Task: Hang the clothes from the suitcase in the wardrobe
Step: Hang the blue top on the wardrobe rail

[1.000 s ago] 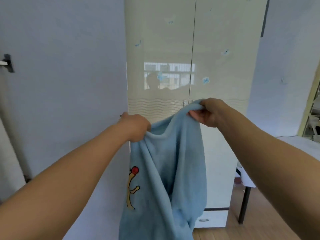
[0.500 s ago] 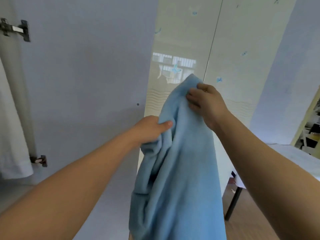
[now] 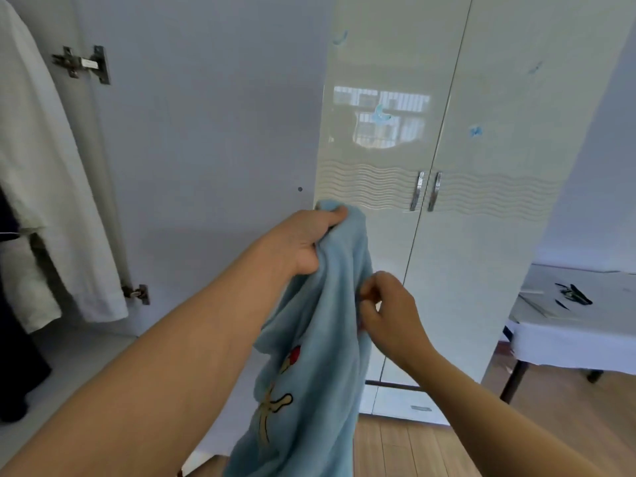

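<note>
A light blue fleece garment (image 3: 320,339) with a red and yellow embroidered figure hangs in front of me. My left hand (image 3: 303,242) grips its bunched top edge and holds it up. Lower down, my right hand (image 3: 385,308) pinches the garment's right side with curled fingers. Behind it stands the cream wardrobe (image 3: 447,235), its two right doors closed, with two metal handles (image 3: 426,196). The wardrobe's left door (image 3: 206,149) stands open, showing its grey inner face. The suitcase is out of view.
A white garment (image 3: 44,187) hangs inside the open wardrobe at the far left, with dark clothing (image 3: 13,339) beneath it. A table with a white cloth (image 3: 578,339) stands at the right, carrying small dark items. Wooden floor lies below.
My view has turned left, showing more of the open wardrobe. My left hand rose to the garment's top edge, and my right hand dropped from the top to pinch its side lower down.
</note>
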The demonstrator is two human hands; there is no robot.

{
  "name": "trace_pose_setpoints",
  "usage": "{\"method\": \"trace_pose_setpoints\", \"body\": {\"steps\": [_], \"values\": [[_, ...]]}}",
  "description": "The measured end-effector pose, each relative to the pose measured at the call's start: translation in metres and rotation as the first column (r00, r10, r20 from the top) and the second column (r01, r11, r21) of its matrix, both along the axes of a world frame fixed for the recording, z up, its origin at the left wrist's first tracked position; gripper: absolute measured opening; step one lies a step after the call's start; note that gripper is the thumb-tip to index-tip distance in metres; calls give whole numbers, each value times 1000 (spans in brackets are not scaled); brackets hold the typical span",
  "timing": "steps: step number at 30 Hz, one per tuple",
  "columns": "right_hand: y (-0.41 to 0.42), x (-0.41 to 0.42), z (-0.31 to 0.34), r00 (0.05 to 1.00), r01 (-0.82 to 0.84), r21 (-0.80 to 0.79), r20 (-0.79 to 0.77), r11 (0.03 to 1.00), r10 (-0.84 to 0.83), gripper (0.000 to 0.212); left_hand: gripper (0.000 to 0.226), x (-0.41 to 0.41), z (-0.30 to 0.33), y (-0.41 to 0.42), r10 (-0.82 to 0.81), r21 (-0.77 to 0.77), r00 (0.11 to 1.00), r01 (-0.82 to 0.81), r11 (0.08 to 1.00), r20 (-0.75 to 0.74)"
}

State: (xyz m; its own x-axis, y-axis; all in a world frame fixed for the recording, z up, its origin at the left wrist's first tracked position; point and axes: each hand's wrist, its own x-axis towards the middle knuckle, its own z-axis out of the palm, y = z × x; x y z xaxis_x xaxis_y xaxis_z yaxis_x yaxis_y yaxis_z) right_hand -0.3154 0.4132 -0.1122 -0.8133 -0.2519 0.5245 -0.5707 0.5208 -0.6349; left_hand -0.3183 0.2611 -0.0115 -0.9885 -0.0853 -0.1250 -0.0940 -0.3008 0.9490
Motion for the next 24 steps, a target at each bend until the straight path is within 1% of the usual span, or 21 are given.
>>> {"method": "trace_pose_setpoints", "body": {"steps": [1, 2, 3, 5, 6, 7, 8, 9, 10, 11, 12, 13, 14, 15, 16, 17, 19, 20, 21, 23, 24], "values": [[-3, -3, 5, 996, -25, -7, 85, 1000, 25, 16, 25, 2, 0, 2, -3, -16, 1000, 3, 1000, 10], [-6, -6, 8, 981, -81, -17, 177, 997, 82, 16, 26, 7, 0, 6, -5, -44, 1000, 6, 999, 19], [-10, -5, 10, 948, -147, -62, 275, 987, 158, 17, 25, 10, -1, 10, -2, -62, 1000, 3, 998, 24], [-18, -2, 10, 835, -271, -159, 452, 949, 314, 16, 25, 14, -4, 16, 11, -47, 1000, -11, 999, 6], [-21, 0, 5, 783, -321, -132, 520, 938, 341, 17, 25, 15, -4, 17, 22, -22, 1000, -22, 1000, -13], [-23, 2, -3, 748, -373, -51, 574, 926, 333, 22, 25, 16, -4, 17, 32, 16, 999, -31, 999, -39], [-24, 3, -14, 719, -415, 33, 624, 909, 305, 27, 23, 18, -3, 16, 54, 52, 996, -51, 997, -69], [-24, 3, -25, 703, -421, 97, 664, 902, 257, 30, 21, 21, -2, 14, 82, 86, 992, -74, 993, -94], [-23, 1, -33, 690, -386, 120, 695, 915, 200, 30, 20, 23, -1, 11, 111, 111, 988, -99, 989, -109], [-22, -1, -39, 671, -336, 104, 724, 936, 161, 26, 21, 25, -2, 8, 145, 128, 983, -130, 983, -113], [-20, -6, -41, 624, -258, 33, 769, 966, 140, 27, 25, 27, -5, 4, 173, 135, 979, -158, 978, -105], [-18, -9, -39, 562, -149, -81, 813, 986, 152, 30, 30, 29, -10, 0, 192, 144, 978, -179, 973, -86], [-17, -13, -34, 506, -40, -206, 840, 978, 198, 33, 34, 30, -15, -3, 211, 143, 975, -199, 969, -70], [-15, -16, -27, 482, 42, -304, 841, 952, 247, 36, 35, 31, -20, -5, 223, 151, 973, -213, 965, -54], [-14, -20, -21, 483, 95, -365, 830, 926, 277, 39, 35, 33, -25, -7, 243, 147, 969, -234, 961, -51], [-12, -22, -14, 504, 107, -400, 811, 910, 297, 37, 35, 33, -30, -8, 265, 139, 963, -256, 957, -55], [-12, -24, 2, 589, 79, -432, 748, 899, 307, 23, 35, 35, -42, -8, 279, 84, 959, -274, 958, -54], [-12, -23, 9, 643, 60, -448, 701, 892, 309, 13, 36, 38, -49, -7, 245, 28, 969, -244, 969, -37], [-12, -22, 16, 695, 46, -472, 648, 880, 311, 7, 46, 42, -55, -3, 184, -28, 983, -184, 983, -2], [-14, -17, 28, 776, -2, -539, 530, 842, 341, 12, 87, 46, -69, 8, 68, -128, 994, -57, 990, 82], [-14, -13, 33, 797, -42, -572, 476, 819, 373, 15, 101, 46, -75, 14, 41, -138, 994, -27, 990, 99]]}}
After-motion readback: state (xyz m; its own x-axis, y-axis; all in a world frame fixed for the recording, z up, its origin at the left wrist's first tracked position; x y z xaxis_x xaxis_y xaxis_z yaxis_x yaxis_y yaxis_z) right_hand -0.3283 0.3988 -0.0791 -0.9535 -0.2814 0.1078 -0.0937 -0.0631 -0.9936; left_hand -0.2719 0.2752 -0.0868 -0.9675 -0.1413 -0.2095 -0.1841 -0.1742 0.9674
